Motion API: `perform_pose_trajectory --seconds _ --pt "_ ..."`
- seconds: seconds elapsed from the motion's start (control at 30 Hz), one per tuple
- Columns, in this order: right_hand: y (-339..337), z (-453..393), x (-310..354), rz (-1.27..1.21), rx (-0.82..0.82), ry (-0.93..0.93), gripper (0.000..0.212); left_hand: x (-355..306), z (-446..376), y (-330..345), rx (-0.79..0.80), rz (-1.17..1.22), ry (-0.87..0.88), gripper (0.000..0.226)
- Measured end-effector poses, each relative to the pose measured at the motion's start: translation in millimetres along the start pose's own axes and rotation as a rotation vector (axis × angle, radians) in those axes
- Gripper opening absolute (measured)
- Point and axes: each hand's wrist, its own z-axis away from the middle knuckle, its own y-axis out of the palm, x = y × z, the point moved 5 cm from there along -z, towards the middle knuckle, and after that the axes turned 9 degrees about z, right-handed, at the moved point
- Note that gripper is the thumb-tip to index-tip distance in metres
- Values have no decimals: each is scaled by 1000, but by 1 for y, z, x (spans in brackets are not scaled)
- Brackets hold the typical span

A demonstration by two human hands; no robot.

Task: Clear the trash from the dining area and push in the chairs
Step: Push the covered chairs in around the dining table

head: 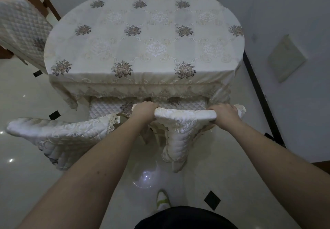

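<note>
Both hands grasp the top rail of the cream quilted-cover dining chair (184,119) directly ahead of the person. The left hand (144,110) curls over the rail's left end; the right hand (224,115) curls over its right end. The rail's long axis runs left to right, parallel to the near edge of the oval table under a cream floral embroidered tablecloth (142,42). The chair lies between the hands and the table, with its quilted seat (185,105) partly beneath the tablecloth's lace fringe.

The coming move appears to be a straight push away from the body, square to the rail. Both hands sit about equally near, so even force should keep the chair from slewing.

A second cream quilted chair (59,135) stands just beside it on the left, angled outward and apparently not yet pushed in. No trash is visible on the tabletop.
</note>
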Motion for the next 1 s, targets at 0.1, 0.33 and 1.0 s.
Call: perform_pose_trajectory --seconds 0.1,0.33,1.0 --pt "-5 -2 1 -5 -17 2 29 4 -5 1 -5 14 2 24" --pt "-3 0 -3 -35 -8 36 39 6 -8 4 -40 21 8 28" --pt "3 3 -4 -31 -5 100 35 8 5 13 -124 66 29 42"
